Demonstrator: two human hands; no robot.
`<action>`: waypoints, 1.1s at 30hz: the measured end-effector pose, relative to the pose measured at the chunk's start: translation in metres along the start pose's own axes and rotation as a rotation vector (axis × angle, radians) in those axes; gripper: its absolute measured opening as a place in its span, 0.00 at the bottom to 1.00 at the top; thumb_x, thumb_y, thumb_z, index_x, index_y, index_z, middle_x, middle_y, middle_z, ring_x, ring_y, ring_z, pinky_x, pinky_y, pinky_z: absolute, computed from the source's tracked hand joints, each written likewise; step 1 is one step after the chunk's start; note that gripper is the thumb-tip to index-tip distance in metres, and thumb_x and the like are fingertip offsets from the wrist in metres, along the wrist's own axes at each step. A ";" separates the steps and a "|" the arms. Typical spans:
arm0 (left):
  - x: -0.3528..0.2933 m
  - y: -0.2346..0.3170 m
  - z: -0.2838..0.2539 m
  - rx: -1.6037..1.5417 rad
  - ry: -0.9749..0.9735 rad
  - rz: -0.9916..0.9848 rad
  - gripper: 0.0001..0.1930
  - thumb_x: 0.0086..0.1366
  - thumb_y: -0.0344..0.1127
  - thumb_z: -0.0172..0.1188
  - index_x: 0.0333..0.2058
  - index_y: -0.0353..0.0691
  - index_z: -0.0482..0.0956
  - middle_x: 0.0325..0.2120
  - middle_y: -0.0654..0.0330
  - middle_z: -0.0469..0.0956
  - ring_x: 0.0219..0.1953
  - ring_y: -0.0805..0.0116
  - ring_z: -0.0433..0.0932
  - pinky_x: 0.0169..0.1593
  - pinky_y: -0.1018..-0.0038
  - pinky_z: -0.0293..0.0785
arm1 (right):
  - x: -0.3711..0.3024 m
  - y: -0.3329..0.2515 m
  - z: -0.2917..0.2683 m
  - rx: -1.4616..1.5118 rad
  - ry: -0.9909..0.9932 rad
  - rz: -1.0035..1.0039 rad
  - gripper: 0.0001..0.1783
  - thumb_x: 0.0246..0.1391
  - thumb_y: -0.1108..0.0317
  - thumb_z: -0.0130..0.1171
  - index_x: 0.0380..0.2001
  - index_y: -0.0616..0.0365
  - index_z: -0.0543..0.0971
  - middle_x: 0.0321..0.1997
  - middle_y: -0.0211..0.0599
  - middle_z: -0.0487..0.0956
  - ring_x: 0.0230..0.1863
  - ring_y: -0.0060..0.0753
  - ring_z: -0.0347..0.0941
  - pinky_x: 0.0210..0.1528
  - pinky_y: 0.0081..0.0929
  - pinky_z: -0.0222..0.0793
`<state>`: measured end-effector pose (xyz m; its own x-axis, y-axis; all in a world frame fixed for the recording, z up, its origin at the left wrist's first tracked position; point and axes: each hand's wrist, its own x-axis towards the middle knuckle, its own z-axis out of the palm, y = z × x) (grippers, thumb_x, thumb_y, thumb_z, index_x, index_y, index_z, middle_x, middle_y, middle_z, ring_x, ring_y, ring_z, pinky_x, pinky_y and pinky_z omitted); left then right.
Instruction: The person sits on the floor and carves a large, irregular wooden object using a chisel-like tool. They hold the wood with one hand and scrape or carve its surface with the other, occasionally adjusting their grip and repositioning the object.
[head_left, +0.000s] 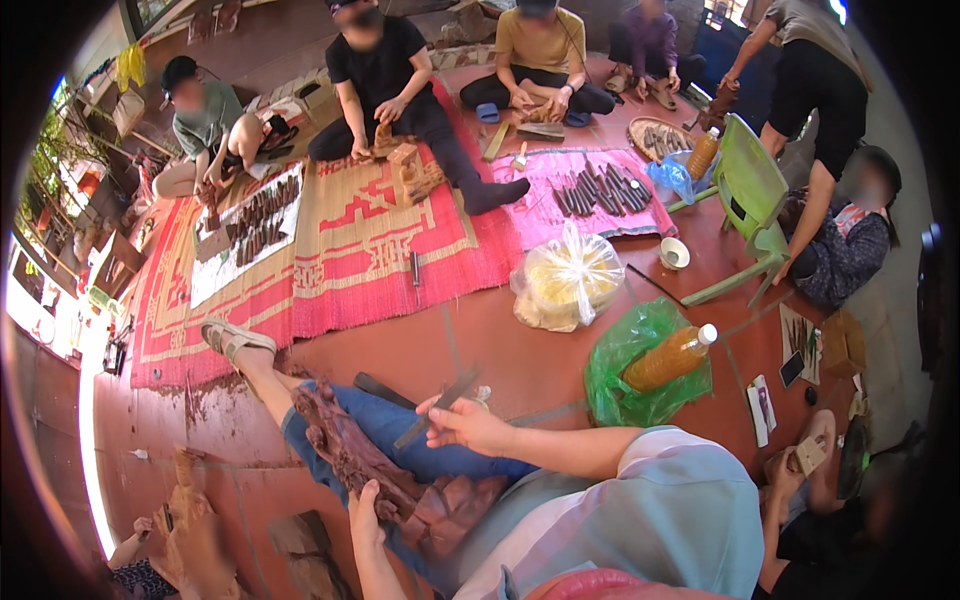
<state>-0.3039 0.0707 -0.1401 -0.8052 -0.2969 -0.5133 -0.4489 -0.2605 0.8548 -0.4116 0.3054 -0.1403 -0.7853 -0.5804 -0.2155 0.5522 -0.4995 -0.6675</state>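
Here you are with the carving (350, 440), dark reddish-brown wood, lying aslant across your legs, its blocky end in towards your lap and its knobbly end out along the jeans (372, 425). Your right hand (468, 425) is closed round a flat dark tool (412, 431), fingers pinched about its middle, and the low end sits just beside the wood; whether it touches, you can't tell from this angle. Your left hand (366, 515) is at the near edge, thumb up against the carving, its fingers out of sight, so how tightly it grips can't be told. This looks like a pause between strokes, or the moment of lining one up, with the surface being worked by hand. The next move, by that reading, calls for a steady left hand, the tool's angle settled before any push, and the thumb kept out of its path, since that thigh makes a soft, rocking support
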 end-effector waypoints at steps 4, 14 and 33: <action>-0.003 0.003 0.005 0.054 -0.048 -0.001 0.31 0.57 0.42 0.59 0.55 0.30 0.62 0.46 0.52 0.71 0.47 0.64 0.72 0.48 0.70 0.71 | 0.000 -0.011 0.001 0.036 0.061 0.032 0.14 0.65 0.61 0.45 0.48 0.57 0.68 0.38 0.34 0.74 0.40 0.27 0.76 0.40 0.26 0.78; 0.011 -0.009 -0.002 -0.098 -0.082 -0.070 0.27 0.61 0.40 0.57 0.57 0.39 0.63 0.46 0.62 0.73 0.48 0.69 0.72 0.48 0.74 0.71 | 0.013 0.002 0.004 -0.028 0.046 0.044 0.09 0.61 0.69 0.50 0.45 0.54 0.68 0.37 0.36 0.76 0.37 0.30 0.77 0.39 0.30 0.78; 0.005 0.006 -0.046 0.095 -0.139 -0.311 0.47 0.51 0.52 0.63 0.62 0.28 0.52 0.56 0.46 0.64 0.59 0.58 0.62 0.62 0.64 0.54 | 0.024 -0.015 -0.013 -0.233 0.133 0.047 0.13 0.58 0.71 0.56 0.45 0.58 0.70 0.36 0.37 0.75 0.35 0.31 0.77 0.38 0.28 0.78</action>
<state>-0.2934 0.0257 -0.1413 -0.6660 -0.0873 -0.7408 -0.7101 -0.2300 0.6655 -0.4426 0.3072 -0.1450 -0.7985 -0.5023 -0.3317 0.5220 -0.3033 -0.7972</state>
